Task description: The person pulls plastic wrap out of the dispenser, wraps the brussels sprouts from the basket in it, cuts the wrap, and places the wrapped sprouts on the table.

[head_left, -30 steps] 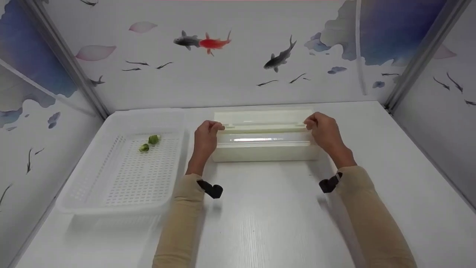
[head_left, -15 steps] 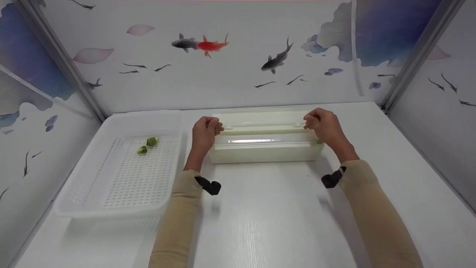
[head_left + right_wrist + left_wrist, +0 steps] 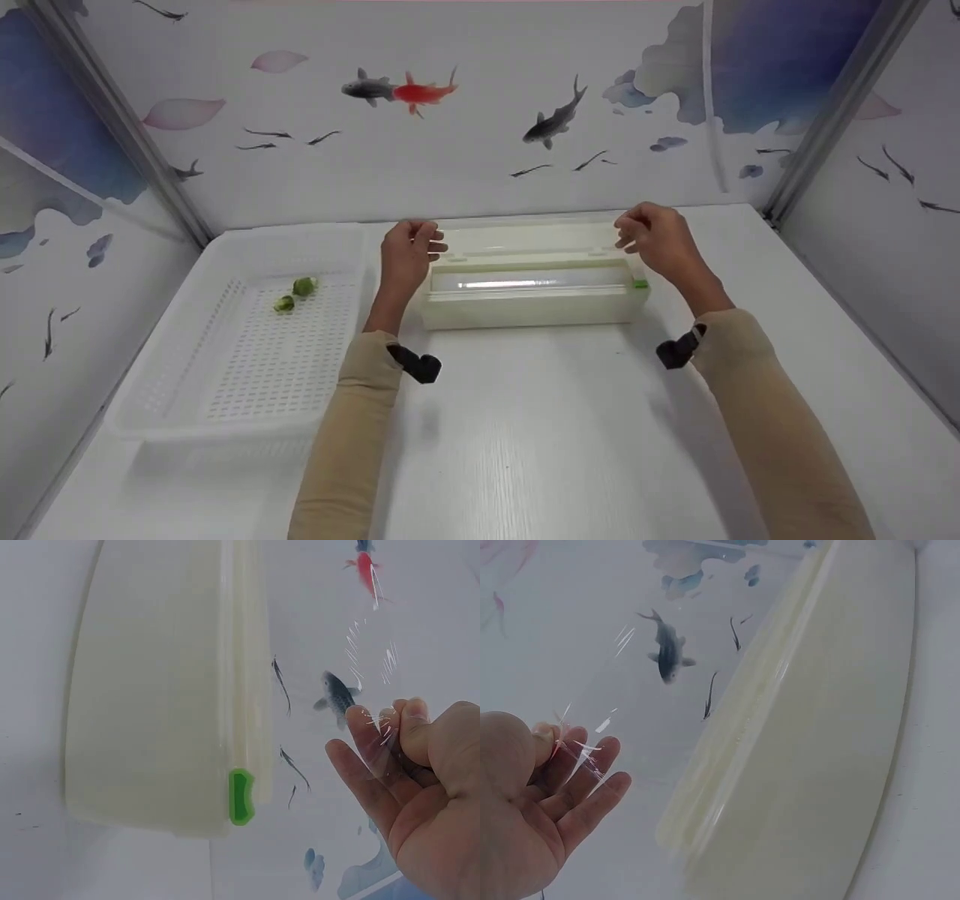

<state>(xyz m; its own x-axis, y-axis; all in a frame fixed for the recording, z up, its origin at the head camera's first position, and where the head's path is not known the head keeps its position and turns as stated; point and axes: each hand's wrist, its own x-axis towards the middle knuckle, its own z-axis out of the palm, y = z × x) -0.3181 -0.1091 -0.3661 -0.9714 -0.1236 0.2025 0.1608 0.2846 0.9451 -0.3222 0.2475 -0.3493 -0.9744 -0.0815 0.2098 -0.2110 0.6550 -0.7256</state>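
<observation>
A cream plastic-wrap dispenser stands on the table with its lid raised at the back. Clear plastic wrap stretches up from it between both hands. My left hand pinches one corner of the film between thumb and index finger, the other fingers loosely spread. The opposite corner is pinched by my right hand in the same way, as the right wrist view shows. At the dispenser's right end sits a green slide cutter. The film roll inside is only partly visible.
To the left is a white perforated basket holding two small green vegetables, which look like Brussels sprouts. White panels printed with fish enclose the table at the back and sides.
Both hands have risen and moved slightly apart, drawing the film up from the dispenser. The green cutter at its right end has come into view.
</observation>
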